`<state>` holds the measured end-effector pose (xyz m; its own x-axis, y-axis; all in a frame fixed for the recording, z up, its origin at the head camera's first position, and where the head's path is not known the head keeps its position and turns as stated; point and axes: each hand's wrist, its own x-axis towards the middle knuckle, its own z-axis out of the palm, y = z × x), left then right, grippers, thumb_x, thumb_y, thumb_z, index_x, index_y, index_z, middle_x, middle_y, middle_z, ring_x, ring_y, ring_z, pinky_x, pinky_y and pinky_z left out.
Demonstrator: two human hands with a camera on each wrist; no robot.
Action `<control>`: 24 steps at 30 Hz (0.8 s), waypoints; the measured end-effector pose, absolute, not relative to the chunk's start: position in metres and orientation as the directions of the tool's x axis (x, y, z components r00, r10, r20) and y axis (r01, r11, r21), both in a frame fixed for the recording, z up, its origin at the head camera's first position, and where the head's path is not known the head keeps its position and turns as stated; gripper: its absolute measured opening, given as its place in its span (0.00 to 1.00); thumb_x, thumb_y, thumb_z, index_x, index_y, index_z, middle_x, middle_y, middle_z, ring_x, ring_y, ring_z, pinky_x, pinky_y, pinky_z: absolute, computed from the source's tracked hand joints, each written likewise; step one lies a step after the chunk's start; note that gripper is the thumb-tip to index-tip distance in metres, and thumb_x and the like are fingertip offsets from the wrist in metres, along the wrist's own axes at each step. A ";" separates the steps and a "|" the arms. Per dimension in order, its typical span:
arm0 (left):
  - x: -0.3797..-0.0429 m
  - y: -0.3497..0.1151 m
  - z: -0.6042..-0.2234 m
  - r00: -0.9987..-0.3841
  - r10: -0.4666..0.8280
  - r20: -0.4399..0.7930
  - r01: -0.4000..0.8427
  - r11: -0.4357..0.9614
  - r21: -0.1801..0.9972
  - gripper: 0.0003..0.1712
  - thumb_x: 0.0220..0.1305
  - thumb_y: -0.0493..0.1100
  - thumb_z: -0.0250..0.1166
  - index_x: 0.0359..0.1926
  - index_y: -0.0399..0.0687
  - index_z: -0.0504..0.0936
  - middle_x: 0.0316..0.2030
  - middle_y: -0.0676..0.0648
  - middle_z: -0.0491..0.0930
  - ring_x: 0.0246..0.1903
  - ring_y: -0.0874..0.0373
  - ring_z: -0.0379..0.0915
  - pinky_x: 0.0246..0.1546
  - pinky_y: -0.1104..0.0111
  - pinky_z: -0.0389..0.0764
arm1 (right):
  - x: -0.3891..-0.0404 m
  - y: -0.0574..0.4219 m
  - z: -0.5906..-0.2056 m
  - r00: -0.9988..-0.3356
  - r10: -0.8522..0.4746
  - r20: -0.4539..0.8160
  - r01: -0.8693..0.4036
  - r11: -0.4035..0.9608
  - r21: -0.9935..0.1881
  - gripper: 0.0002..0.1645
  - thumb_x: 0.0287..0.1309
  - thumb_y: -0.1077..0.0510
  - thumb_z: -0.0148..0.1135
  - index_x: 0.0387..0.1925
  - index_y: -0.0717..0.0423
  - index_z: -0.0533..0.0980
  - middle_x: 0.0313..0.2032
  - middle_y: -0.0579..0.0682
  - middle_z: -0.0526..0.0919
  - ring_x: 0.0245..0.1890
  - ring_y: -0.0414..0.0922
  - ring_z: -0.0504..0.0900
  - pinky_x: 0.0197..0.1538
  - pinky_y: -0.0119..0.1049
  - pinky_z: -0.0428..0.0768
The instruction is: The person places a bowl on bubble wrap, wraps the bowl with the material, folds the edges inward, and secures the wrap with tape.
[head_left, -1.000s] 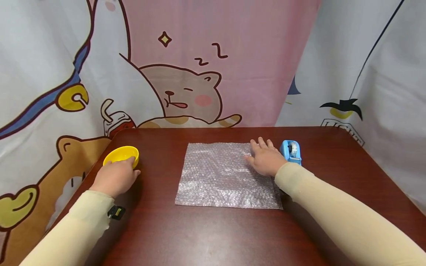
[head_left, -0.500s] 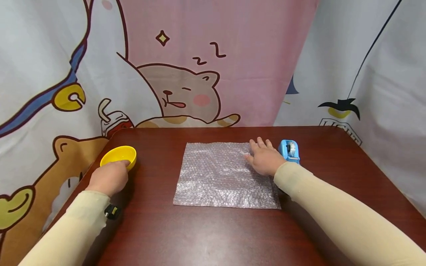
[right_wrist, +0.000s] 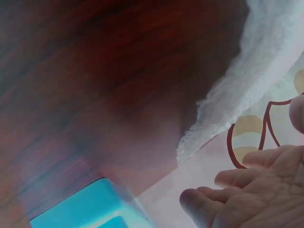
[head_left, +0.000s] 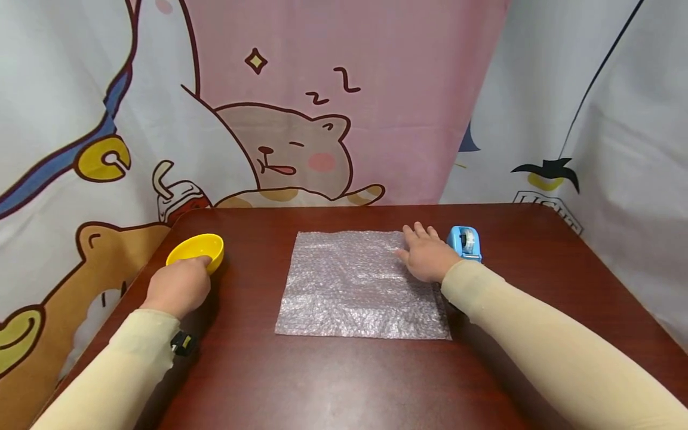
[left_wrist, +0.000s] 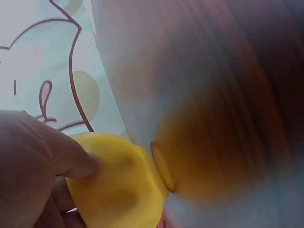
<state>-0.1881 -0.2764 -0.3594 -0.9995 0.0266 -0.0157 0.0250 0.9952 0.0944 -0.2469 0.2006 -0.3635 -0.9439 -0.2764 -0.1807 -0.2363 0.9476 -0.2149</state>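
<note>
At the table's left, my left hand (head_left: pixel 177 289) grips a yellow bowl (head_left: pixel 201 243) by its near rim. The left wrist view shows the thumb on the outer wall of the bowl (left_wrist: pixel 116 175), with the other fingers partly hidden behind it. The bowl's foot is close over its reflection in the tabletop. A sheet of bubble wrap (head_left: pixel 349 292) lies flat in the middle of the table. My right hand (head_left: pixel 428 258) is at its right side with fingers spread and straight; the palm (right_wrist: pixel 270 199) shows in the right wrist view.
A blue tape dispenser (head_left: pixel 465 243) stands just right of my right hand. The dark red-brown table (head_left: pixel 333 382) is glossy. Behind it hangs a curtain (head_left: pixel 419 107) with cartoon prints, which also runs along the left and right sides.
My left hand has changed from reaching over the bowl's rim to gripping it, and the bowl has shifted slightly right. The right hand stays put. The head view has turned a little.
</note>
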 end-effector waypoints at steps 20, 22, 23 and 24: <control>-0.190 -0.161 -0.340 -0.890 0.393 0.233 0.390 0.919 -0.061 0.06 0.69 0.38 0.67 0.43 0.44 0.88 0.27 0.46 0.87 0.21 0.51 0.75 0.34 0.53 0.86 | -0.254 0.200 -0.366 -0.946 -0.208 -0.250 -0.146 0.959 -0.244 0.44 0.81 0.51 0.48 0.83 0.69 0.44 0.82 0.71 0.45 0.82 0.69 0.46 0.81 0.63 0.50; -0.189 -0.147 -0.340 -0.865 0.441 0.240 0.435 0.897 -0.083 0.05 0.68 0.37 0.67 0.41 0.46 0.88 0.27 0.47 0.87 0.22 0.51 0.77 0.33 0.54 0.85 | -0.256 0.200 -0.367 -0.944 -0.205 -0.258 -0.141 0.959 -0.247 0.44 0.81 0.51 0.48 0.83 0.69 0.44 0.82 0.71 0.45 0.82 0.69 0.46 0.81 0.62 0.51; -0.188 -0.140 -0.339 -0.854 0.461 0.239 0.453 0.887 -0.091 0.05 0.67 0.36 0.67 0.42 0.47 0.89 0.27 0.48 0.87 0.22 0.51 0.78 0.34 0.54 0.86 | -0.256 0.199 -0.367 -0.944 -0.203 -0.261 -0.138 0.959 -0.248 0.44 0.81 0.51 0.48 0.83 0.68 0.44 0.82 0.71 0.45 0.83 0.68 0.46 0.81 0.62 0.51; -0.187 -0.133 -0.339 -0.847 0.477 0.236 0.468 0.878 -0.096 0.06 0.67 0.36 0.68 0.42 0.48 0.89 0.27 0.48 0.87 0.23 0.51 0.78 0.34 0.55 0.86 | -0.257 0.199 -0.367 -0.943 -0.201 -0.264 -0.135 0.959 -0.248 0.44 0.81 0.52 0.49 0.83 0.68 0.44 0.82 0.71 0.46 0.83 0.68 0.46 0.81 0.62 0.51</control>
